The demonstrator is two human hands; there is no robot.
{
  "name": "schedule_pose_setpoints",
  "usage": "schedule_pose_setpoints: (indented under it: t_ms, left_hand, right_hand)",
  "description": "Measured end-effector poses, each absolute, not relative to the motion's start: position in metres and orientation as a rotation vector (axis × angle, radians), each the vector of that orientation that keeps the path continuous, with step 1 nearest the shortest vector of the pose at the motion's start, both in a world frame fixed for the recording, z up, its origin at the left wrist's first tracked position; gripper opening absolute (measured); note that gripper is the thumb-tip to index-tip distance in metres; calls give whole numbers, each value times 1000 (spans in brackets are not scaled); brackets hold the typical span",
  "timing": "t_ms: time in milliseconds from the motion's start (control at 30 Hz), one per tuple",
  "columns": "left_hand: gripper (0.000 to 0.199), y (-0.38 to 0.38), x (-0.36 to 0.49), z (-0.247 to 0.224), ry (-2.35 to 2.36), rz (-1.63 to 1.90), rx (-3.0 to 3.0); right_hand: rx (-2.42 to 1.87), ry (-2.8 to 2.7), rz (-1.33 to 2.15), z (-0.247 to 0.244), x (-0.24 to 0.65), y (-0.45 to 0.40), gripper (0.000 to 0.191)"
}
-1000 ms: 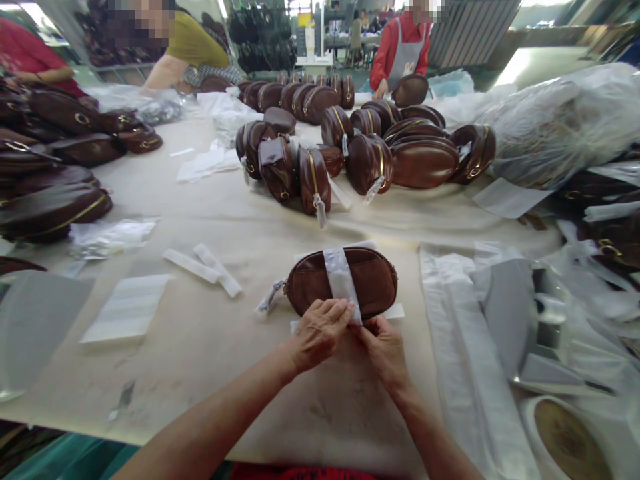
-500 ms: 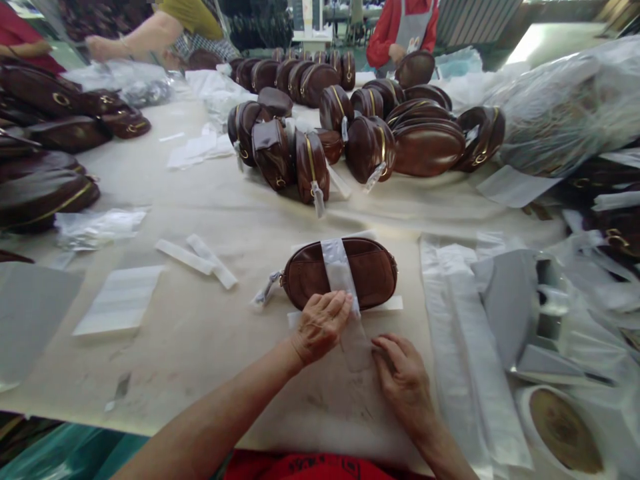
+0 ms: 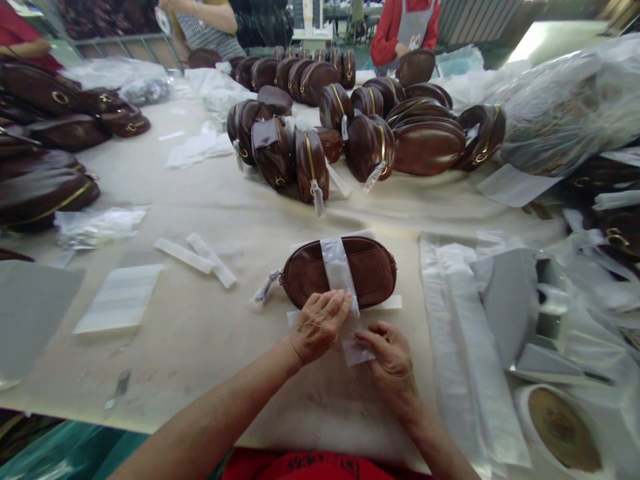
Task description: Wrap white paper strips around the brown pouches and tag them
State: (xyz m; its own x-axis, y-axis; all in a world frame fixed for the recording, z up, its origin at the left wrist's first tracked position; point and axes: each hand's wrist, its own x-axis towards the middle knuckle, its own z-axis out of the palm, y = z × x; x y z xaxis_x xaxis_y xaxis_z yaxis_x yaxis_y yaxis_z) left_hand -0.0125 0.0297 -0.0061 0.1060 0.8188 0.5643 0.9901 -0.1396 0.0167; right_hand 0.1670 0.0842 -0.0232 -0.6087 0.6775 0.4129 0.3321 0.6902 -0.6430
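Observation:
A small brown leather bag [image 3: 375, 270] lies flat on the table in front of me, its wrapped zipper pull [image 3: 266, 288] sticking out to the left. Across its middle runs a translucent plastic strip [image 3: 338, 263] whose loose end hangs over the near edge. My left hand [image 3: 321, 325] rests with fingers stretched out flat on the strip and the bag's lower edge. The strip's free end is pinched between the thumb and fingers of my right hand [image 3: 390, 357]. White strip material [image 3: 393, 303] shows from under the bag.
Several brown bags [image 3: 430, 147] stand at the back, more [image 3: 50, 180] at the left. White strips [image 3: 200, 260] and a white sheet [image 3: 120, 300] lie left. To the right are long plastic strips [image 3: 465, 333], a grey tape dispenser [image 3: 515, 307] and a tape roll [image 3: 563, 427]. Co-workers stand beyond.
My right hand has moved slightly up and left and taken the strip's loose end, lifting it. My left hand stays on the bag. A co-worker at the back left has drawn their arm up.

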Motion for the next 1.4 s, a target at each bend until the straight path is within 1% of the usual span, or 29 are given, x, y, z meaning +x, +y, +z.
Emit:
schedule_pose_setpoints:
  t_ms: [200, 433, 567, 733, 833, 967, 1100, 1233, 1400]
  left_hand:
    - [27, 31, -5, -4, -1841, -653, -1948]
    - [25, 35, 6, -4, -1895, -689, -1841]
    - [25, 34, 3, -9, -1865, -721, -1861]
    - [35, 29, -3, -6, -1882, -735, -1988]
    - [36, 28, -5, -4, -1851, -717, -2046]
    - [29, 30, -4, -8, -1781, -698, -1959]
    - [27, 32, 0, -11, -1810, -702, -1901]
    - [26, 33, 0, -12, -1802, -670, -1883]
    - [29, 33, -4, -16, -1770, -620, -1903]
  right_hand:
    - [-410, -2272, 549, -15, 158, 86, 24]
    - [-369, -2281, 401, -16, 158, 85, 22]
    - [-328, -2314, 449, -20, 156, 85, 26]
    - [-386, -2278, 567, -28, 154, 84, 33]
    - [-385, -2284, 615, -30, 154, 85, 33]
    - [-386, -2288, 648, -28, 156, 85, 34]
    - [-368, -2277, 581, -26, 162, 86, 28]
    - [-266, -2320, 535, -24, 165, 90, 26]
    - [-241, -2304, 598, -15, 163, 86, 26]
